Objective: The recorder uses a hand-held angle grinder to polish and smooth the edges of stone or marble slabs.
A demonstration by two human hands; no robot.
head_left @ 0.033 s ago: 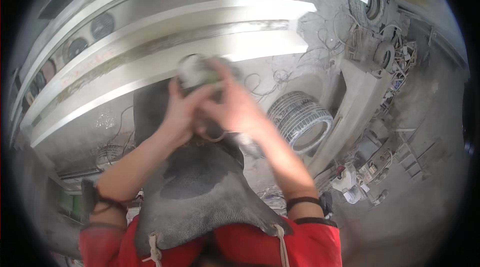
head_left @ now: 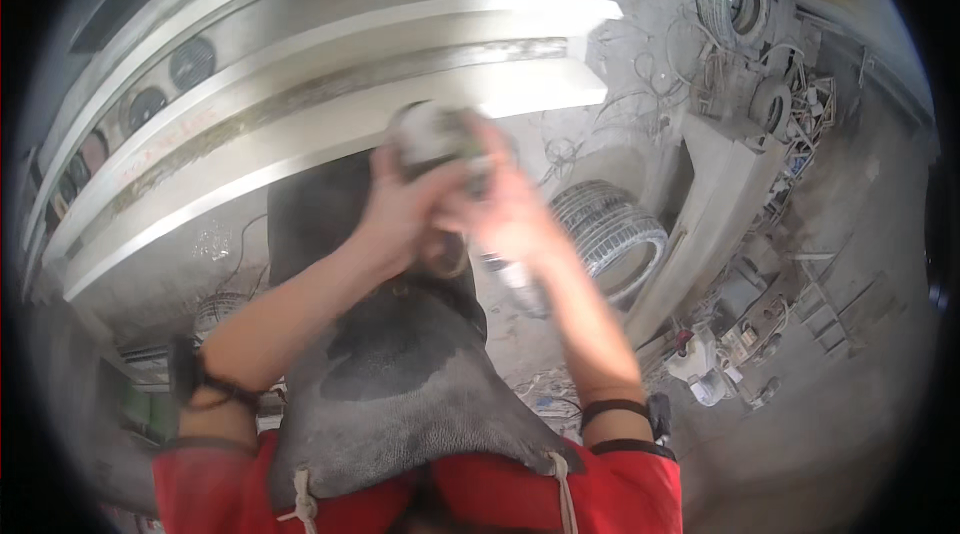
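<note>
Both hands are raised in front of the dark leather apron (head_left: pixel 400 424) I wear, closed together around a rounded grey object (head_left: pixel 422 134) with some dull green on it. Motion blur hides its exact kind. My left hand (head_left: pixel 402 209) wraps its near left side, thumb toward the middle. On the right side, my right hand (head_left: pixel 512 219) grips it with fingers curled over the top. Below the hands a brownish rounded part (head_left: pixel 443 254) shows, and a blurred whitish piece (head_left: pixel 520 286) appears beside my right wrist. The object is close to the edge of the nearest pale beam (head_left: pixel 400 114).
Long pale beams (head_left: pixel 330 44) run across the far side. To the right a dusty tyre (head_left: pixel 610 239) lies near a pale block (head_left: pixel 715 164). More tyres (head_left: pixel 740 4), metal frames (head_left: pixel 810 114) and assorted gear (head_left: pixel 705 374) line the right. Loose cables (head_left: pixel 560 149) trail on the floor.
Both hands and the grey object have shifted to the right, the object still held. My forearms moved along with them.
</note>
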